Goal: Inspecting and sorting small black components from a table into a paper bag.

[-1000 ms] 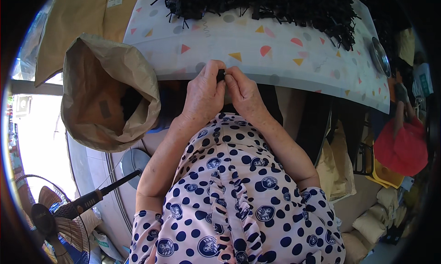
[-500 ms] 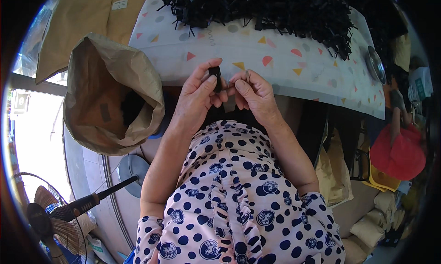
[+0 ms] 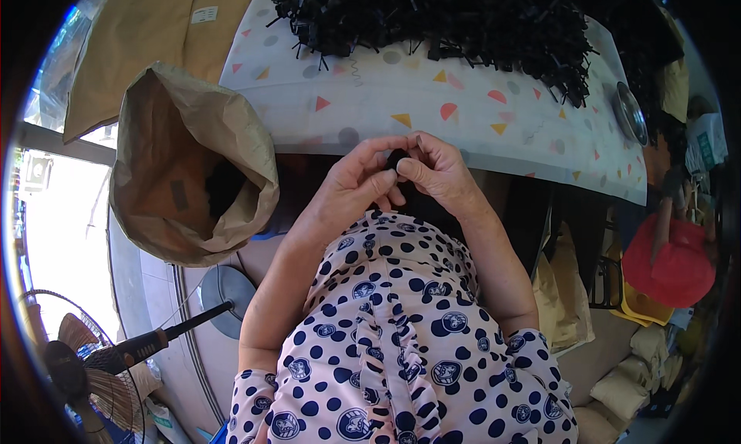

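Note:
A small black part (image 3: 397, 160), its exact kind unclear, is pinched between my two hands just off the near edge of the table. My left hand (image 3: 359, 177) has its thumb and fingers closed on it from the left. From the other side my right hand (image 3: 440, 172) presses thumb and fingertips against the same part. Much of the part is covered by fingers. Beyond the hands, a large heap of black plastic pieces (image 3: 440, 19) lies on the patterned tablecloth (image 3: 363, 112).
An open brown paper sack (image 3: 247, 120) stands left of my arms, with black stuff inside. A standing fan (image 3: 73, 367) is at the lower left. A metal bowl (image 3: 630, 113) sits at the table's right edge. Far right, a person in red (image 3: 668, 259) is near a yellow stool (image 3: 644, 301).
My left hand has moved right and down, bringing the black part to my right hand. The fingertips of both hands now meet around it.

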A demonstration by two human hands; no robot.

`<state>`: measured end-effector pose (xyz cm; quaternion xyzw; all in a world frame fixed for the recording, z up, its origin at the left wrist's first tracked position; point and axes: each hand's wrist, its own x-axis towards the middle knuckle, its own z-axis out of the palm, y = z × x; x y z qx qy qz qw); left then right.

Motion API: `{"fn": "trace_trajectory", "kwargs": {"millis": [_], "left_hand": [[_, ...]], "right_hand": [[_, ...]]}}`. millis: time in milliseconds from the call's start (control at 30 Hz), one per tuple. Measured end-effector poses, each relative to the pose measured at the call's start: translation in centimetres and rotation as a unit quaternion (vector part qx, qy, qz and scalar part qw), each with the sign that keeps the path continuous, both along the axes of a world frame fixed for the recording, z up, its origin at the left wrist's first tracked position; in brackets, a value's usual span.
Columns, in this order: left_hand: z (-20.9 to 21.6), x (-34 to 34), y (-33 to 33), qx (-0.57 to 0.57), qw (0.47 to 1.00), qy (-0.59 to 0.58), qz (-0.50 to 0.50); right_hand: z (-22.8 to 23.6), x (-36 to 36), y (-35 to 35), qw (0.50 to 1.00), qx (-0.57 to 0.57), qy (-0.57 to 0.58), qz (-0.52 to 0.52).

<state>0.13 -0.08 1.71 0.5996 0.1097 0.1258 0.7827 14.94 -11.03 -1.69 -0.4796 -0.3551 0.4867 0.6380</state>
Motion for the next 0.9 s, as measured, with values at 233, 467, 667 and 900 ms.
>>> {"fn": "trace_trajectory", "kwargs": {"millis": [233,467,667,900], "left_hand": [[-1.0,0.4,-0.9,0.286,0.953,0.030,0.092],[-2.0,0.9,-1.2,0.262,0.952,0.013,0.157],[-2.5,1.5,-1.4,0.287,0.943,-0.010,0.167],[-0.9,1.1,-1.1,0.396,0.897,0.020,0.195]], "right_hand": [[1.0,-1.8,0.0,0.991,-0.037,-0.087,-0.098],[1.5,-4.0,-0.5,0.994,-0.025,-0.006,-0.111],[0.8,-3.9,-0.3,0.993,-0.030,0.012,-0.112],[0.9,-3.9,0.9,0.994,-0.027,0.067,-0.078]]}}
